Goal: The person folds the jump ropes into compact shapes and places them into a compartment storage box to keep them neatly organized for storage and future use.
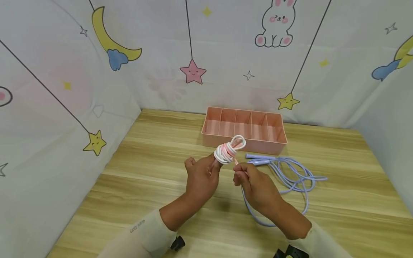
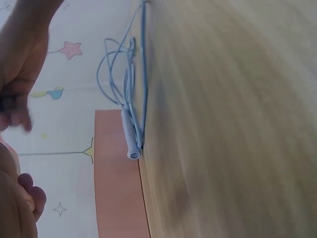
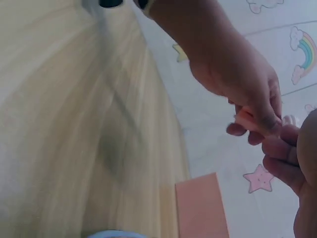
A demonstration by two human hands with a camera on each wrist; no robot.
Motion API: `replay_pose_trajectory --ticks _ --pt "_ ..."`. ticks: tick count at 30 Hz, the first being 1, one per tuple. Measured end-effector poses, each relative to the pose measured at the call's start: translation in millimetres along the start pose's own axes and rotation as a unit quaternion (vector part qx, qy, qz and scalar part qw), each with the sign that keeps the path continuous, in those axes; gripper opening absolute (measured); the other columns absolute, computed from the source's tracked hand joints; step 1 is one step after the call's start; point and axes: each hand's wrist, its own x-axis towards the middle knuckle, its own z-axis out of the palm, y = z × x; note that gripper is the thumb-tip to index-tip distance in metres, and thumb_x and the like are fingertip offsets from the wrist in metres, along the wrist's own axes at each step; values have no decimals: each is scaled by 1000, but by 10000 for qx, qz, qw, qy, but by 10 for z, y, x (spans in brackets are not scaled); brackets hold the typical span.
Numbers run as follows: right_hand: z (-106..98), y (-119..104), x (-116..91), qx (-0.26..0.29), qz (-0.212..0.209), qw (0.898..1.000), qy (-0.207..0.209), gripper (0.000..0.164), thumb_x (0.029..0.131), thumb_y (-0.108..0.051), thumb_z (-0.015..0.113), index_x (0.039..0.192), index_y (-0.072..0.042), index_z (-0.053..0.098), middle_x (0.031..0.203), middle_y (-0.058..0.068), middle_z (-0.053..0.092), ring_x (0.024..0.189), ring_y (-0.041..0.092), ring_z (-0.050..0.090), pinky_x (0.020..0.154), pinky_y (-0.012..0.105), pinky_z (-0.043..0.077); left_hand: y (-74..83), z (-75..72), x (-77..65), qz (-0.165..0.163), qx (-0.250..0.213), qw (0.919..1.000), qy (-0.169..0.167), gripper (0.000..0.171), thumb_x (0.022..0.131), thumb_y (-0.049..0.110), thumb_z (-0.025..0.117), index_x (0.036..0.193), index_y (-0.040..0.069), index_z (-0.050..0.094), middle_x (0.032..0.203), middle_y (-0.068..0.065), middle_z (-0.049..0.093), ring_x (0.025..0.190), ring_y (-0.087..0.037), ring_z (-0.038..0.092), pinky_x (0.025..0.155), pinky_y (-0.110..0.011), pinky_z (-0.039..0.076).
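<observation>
Head view: coiled rope (image 1: pixel 222 154) in left grip (image 1: pixel 202 178), its pink strand (image 1: pixel 236 162) half-hidden in right grip (image 1: pixel 258 186).

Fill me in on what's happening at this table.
A person's left hand holds a wound pink-and-white cord above the table, while the right hand pinches a pink strand of it between the fingers. A purple rope with handles lies in loose loops on the table, near a pink divided box.
</observation>
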Motion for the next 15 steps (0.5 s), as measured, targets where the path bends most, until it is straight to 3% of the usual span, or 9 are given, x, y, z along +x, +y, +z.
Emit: replay_pose_trajectory --ticks 3,5,7,11,13,15 --pt "-40 -1 31 442 94 9990 45 32 108 -30 49 115 0 57 98 2 75 85 15 70 73 27 56 10 20 -21 493 640 9965 222 9 96 17 73 104 13 73 68 5 64 61 -11 55 78 -50 27" --pt "-69 3 45 881 90 9960 -74 27 103 -18 63 120 2 57 109 6 75 94 19 71 83 28 56 5 32 -30 786 934 9916 419 11 95 19 73 103 13 72 66 5 61 59 -12 54 76 -48 28" --pt "-93 5 52 1212 91 9924 -193 30 99 -7 69 124 3 56 114 9 74 99 22 71 89 29 55 -4 43 -33 999 1210 9857 619 11 95 22 72 99 12 70 64 4 58 57 -13 52 75 -47 28" --pt "-105 31 54 822 -259 9963 1 23 106 -13 56 122 4 59 107 10 76 93 24 74 79 25 57 -19 71 -51 1524 1987 9636 939 17 99 28 65 92 13 67 62 3 57 56 -14 51 73 -45 30" --pt "-97 46 58 516 -323 9977 293 34 110 -26 47 117 3 62 98 7 77 85 22 75 69 25 57 -19 88 -67 1816 2277 9503 1101 17 100 29 64 94 13 68 64 3 60 57 -14 54 73 -45 31" --pt "-83 56 55 431 -242 9971 577 40 110 -31 45 112 3 66 89 5 77 78 21 75 63 26 56 -14 103 -81 2080 2428 9391 1262 15 100 27 65 98 13 71 68 3 65 61 -13 58 75 -44 32"
